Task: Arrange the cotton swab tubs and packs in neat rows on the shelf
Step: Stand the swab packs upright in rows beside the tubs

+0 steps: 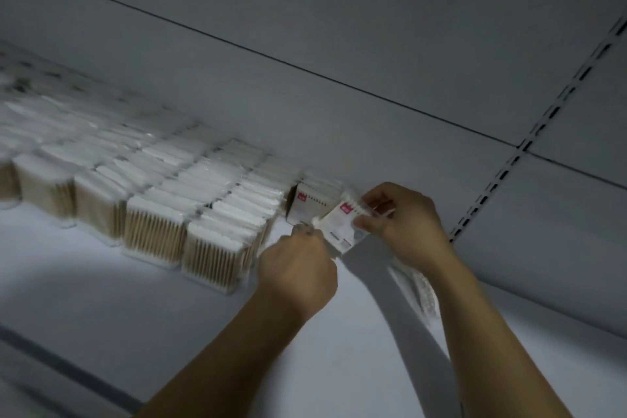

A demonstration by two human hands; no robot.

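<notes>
Clear tubs of wooden-stick cotton swabs (156, 231) stand in several diagonal rows on the white shelf (135, 309), running from far left to centre. At the right end of the rows a small swab pack with a red label (305, 202) stands against the back wall. I hold a second flat pack with a red label (342, 224) tilted just in front of it. My right hand (407, 220) pinches its upper right side; my left hand (300, 268) grips its lower left corner. A crinkly clear wrapper (419, 285) lies under my right forearm.
The white back panel (339, 44) rises behind the goods. A slotted upright rail (529, 139) runs diagonally at the right. The shelf's front edge (68, 373) crosses the lower left corner. Bare shelf surface lies in front of the tubs and to the right of the packs.
</notes>
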